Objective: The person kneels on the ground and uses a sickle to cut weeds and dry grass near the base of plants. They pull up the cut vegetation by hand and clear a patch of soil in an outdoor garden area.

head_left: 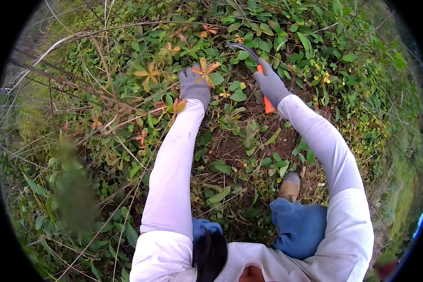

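My right hand [272,83], in a grey glove, is closed round the orange handle [269,105] of a sickle. Its curved dark metal blade [246,48] points up and to the left, over low green leaves. To the left of it, my left hand [194,84], in a grey glove too, reaches down into the plants. A yellow-orange leaf cluster [206,72] lies over part of that hand. Its fingertips are partly hidden among the leaves, so whether they grip anything does not show.
Long dry stems [91,90] arch across the left side. Bare reddish soil [232,144] with cut-looking leaves and dry stalks lies between my arms. A brown boot [289,187] stands below my right forearm. Dense leafy ground plants surround both hands.
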### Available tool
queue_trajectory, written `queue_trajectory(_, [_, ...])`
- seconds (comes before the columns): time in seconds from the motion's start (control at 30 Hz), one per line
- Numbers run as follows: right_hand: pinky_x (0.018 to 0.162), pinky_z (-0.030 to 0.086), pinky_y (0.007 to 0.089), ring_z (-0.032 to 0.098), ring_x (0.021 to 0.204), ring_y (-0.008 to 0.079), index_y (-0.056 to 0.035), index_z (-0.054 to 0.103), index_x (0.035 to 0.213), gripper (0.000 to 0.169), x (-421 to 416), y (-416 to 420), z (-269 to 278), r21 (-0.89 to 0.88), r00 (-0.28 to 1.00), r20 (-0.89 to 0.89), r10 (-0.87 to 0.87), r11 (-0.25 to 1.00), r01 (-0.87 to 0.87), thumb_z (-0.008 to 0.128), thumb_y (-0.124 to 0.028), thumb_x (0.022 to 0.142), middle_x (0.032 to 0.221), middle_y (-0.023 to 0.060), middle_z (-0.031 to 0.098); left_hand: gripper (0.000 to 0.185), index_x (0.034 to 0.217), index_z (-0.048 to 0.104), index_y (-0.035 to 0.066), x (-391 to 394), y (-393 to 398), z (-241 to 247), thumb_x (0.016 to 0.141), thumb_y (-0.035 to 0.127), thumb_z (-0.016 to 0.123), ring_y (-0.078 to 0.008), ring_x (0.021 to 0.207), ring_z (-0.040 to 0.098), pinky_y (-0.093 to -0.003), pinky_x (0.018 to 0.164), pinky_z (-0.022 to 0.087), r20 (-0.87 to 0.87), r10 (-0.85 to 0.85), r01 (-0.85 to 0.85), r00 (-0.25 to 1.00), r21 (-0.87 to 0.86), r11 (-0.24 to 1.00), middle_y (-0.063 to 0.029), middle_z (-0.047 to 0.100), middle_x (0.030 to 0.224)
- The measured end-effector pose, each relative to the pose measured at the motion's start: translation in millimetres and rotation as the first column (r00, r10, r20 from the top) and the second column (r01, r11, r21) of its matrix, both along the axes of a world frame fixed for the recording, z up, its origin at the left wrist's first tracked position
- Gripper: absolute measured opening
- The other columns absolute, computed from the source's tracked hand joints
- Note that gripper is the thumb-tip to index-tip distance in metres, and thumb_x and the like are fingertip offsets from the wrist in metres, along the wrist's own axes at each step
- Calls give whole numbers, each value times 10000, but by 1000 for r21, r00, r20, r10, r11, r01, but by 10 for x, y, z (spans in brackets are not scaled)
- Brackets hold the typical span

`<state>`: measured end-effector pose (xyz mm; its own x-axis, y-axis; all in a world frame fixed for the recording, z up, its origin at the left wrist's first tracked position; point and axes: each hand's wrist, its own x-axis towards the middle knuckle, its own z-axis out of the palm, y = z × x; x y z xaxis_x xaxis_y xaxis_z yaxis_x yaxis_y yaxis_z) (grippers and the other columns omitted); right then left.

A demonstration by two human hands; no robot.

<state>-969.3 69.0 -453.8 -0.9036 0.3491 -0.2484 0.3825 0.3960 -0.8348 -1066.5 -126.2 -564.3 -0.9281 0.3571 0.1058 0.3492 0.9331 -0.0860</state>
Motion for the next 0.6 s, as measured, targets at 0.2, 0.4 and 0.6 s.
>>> queue_trajectory(0.2, [747, 508, 404, 636, 786, 307, -241, 248, 1474, 591, -251, -49, -164, 356, 992, 79, 97, 927, -118, 449, -252, 918, 1015, 207, 625, 477, 1414, 362, 161, 9, 92, 71, 954, 263, 431, -240, 1308, 399, -404, 1106, 269, -27, -33, 34, 999, 40, 999, -81, 416, 1428])
queue_trajectory(0.4, [733, 498, 390, 641, 845, 318, -213, 215, 1483, 587, 90, -21, -320, 397, 986, 89, 140, 903, -164, 418, -242, 933, 1041, 252, 622, 486, 1401, 358, 75, -123, -163, -105, 963, 285, 390, -267, 1259, 425, -411, 1072, 295, 105, -4, -42, 995, 428, 903, -115, 421, 1410])
queue_trajectory(0.6, [699, 493, 342, 630, 719, 251, -210, 221, 1484, 600, 1114, 147, -323, 136, 989, 97, 115, 982, -128, 454, -206, 931, 934, 179, 629, 446, 1374, 393, 101, 127, -238, -57, 931, 151, 407, -315, 1269, 402, -418, 1073, 298, -104, -71, 86, 992, 145, 986, -100, 472, 1340])
